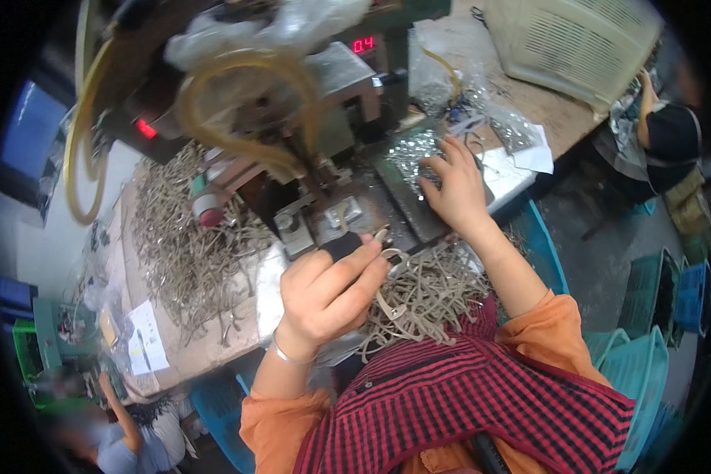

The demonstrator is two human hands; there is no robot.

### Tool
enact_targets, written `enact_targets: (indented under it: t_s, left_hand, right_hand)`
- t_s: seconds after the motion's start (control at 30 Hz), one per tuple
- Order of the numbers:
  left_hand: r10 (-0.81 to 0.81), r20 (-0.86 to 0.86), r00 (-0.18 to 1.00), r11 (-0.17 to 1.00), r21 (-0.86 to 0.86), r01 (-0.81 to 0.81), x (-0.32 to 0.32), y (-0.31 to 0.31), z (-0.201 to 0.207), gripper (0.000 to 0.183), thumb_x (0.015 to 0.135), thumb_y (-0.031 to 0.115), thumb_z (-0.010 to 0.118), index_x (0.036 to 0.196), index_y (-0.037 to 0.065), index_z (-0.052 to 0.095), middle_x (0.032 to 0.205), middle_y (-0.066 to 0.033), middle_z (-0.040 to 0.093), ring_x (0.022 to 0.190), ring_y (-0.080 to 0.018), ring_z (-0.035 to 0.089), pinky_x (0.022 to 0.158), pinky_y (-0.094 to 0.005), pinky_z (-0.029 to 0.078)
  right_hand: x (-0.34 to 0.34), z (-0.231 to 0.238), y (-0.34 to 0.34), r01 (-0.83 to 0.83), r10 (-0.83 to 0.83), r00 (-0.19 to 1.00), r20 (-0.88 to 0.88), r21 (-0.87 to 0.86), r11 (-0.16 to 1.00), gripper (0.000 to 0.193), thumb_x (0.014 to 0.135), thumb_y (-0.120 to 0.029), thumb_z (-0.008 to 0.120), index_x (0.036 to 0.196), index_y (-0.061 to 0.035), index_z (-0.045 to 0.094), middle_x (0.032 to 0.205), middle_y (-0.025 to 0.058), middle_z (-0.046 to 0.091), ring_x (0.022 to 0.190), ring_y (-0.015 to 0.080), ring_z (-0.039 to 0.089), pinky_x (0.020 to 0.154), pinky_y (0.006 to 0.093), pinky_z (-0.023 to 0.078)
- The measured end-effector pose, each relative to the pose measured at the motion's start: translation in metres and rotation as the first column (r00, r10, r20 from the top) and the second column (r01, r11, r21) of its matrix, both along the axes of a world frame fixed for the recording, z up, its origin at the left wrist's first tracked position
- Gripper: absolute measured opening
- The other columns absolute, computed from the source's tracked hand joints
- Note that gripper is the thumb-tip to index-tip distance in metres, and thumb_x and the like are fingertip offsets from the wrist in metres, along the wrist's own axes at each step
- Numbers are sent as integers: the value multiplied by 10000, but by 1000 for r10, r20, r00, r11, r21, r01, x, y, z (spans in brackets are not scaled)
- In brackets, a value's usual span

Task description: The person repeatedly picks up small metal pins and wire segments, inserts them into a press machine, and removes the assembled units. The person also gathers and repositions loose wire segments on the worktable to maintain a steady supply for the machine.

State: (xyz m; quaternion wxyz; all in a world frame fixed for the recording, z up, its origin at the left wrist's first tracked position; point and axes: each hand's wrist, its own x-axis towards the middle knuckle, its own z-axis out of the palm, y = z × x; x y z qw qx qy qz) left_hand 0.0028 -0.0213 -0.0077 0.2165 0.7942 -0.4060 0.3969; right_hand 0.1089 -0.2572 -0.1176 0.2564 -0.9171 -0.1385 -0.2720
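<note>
My left hand is closed, thumb and fingers pinching a thin, pale curved strap piece in front of the machine's small metal block. A black patch, perhaps a finger cover, shows at its fingertips. To the right, my right hand reaches over a dark flat tray, its fingers apart at the edge of a heap of small shiny pieces. Whether a piece is between those fingertips cannot be made out. A pile of similar greyish strap pieces lies between my forearms, against my checked apron.
The bench machine has red lit digits and a looping yellowish hose. More strap pieces are heaped left of it. A cream plastic basket stands far right, and blue-green crates sit lower right. Other people work at both sides.
</note>
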Motion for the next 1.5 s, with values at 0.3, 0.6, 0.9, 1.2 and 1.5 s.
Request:
enact_targets:
  t_s: [0.3, 0.6, 0.9, 1.2, 1.5]
  left_hand:
    - [48, -138, 989, 998, -22, -51, -6, -15, 4, 175, 789, 7, 824, 923, 52, 720, 914, -132, 772, 782, -242, 744, 641, -293, 539]
    - [-62, -403, 913, 973, -228, -34, -69, 3, 11, 258, 806, 27, 667, 1056, -41, 673, 1217, -261, 667, 1085, -430, 680, 1003, -540, 514]
    - [54, -401, 915, 904, -370, -215, -62, 0, -10, 233, 855, 31, 643, 1078, -35, 650, 1144, -219, 669, 1012, -369, 673, 938, -479, 524]
    - [117, -361, 925, 835, -469, -288, -58, 3, -16, 208, 903, 35, 618, 1101, -30, 628, 1072, -176, 671, 940, -307, 667, 872, -418, 535]
    - [417, 152, 896, 599, -787, -145, -74, 60, 10, 183, 951, 38, 594, 1123, -24, 605, 999, -133, 672, 868, -246, 660, 807, -356, 546]
  right_hand:
    - [2, -17, -12, 7, -19, 995, 95, 134, 991, 116, 777, -139, 713, 859, -65, 749, 1174, 132, 689, 1244, 346, 577, 986, 455, 510]
    - [-8, 7, -8, -70, 45, 997, 67, 454, 888, 111, 830, -162, 729, 891, -69, 735, 872, 103, 723, 873, 311, 685, 794, 419, 531]
    - [-6, 25, 27, -90, 142, 989, -39, 606, 790, 139, 821, -117, 718, 940, -45, 732, 884, 156, 725, 874, 338, 701, 793, 420, 542]
    - [-11, 3, 1, -10, 52, 997, -57, 577, 817, 149, 820, -93, 732, 952, -24, 737, 895, 131, 731, 844, 270, 708, 758, 367, 540]
    - [-10, 59, 60, -264, 397, 917, -33, 696, 668, 212, 817, -153, 671, 952, -6, 739, 939, 191, 723, 894, 343, 705, 828, 403, 559]
